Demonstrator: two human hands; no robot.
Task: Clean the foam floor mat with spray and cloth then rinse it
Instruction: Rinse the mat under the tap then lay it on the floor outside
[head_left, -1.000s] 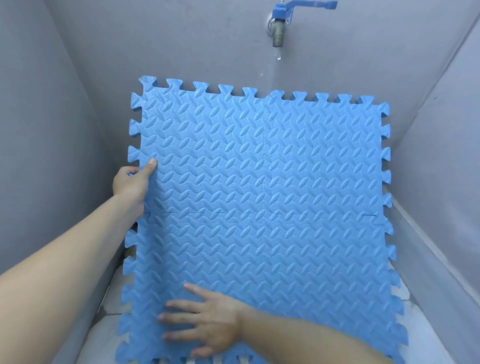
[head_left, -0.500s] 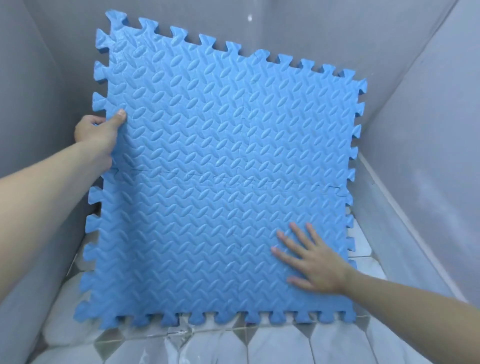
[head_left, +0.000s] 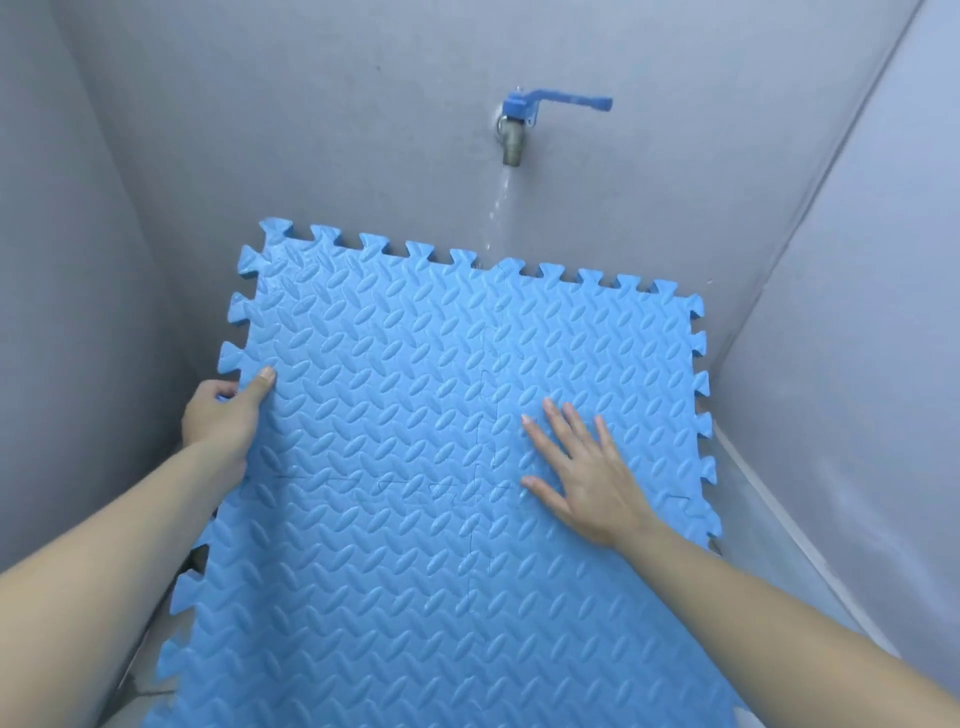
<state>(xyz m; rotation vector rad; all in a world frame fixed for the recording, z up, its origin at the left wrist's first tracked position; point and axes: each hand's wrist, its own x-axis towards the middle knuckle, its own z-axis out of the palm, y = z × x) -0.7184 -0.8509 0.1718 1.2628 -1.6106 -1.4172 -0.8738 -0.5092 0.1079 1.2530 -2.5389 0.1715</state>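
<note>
A blue foam floor mat (head_left: 415, 467) with puzzle-tooth edges leans tilted against the grey back wall. Its embossed face is toward me and seams show where its tiles join. My left hand (head_left: 226, 415) grips the mat's left edge, thumb on the front and fingers behind. My right hand (head_left: 584, 470) lies flat on the mat's right half with fingers spread. A tap (head_left: 514, 132) with a blue lever sticks out of the wall above the mat. A thin stream of water (head_left: 498, 208) runs from it onto the mat's top edge.
Grey walls close in on the left (head_left: 67, 312), back and right (head_left: 857, 364). A narrow ledge (head_left: 769, 519) runs along the foot of the right wall. A strip of pale floor (head_left: 140, 691) shows at the lower left.
The mat has come down from in front of the tap, which now shows with water running onto the top edge. My right hand slid up the mat toward its middle right.
</note>
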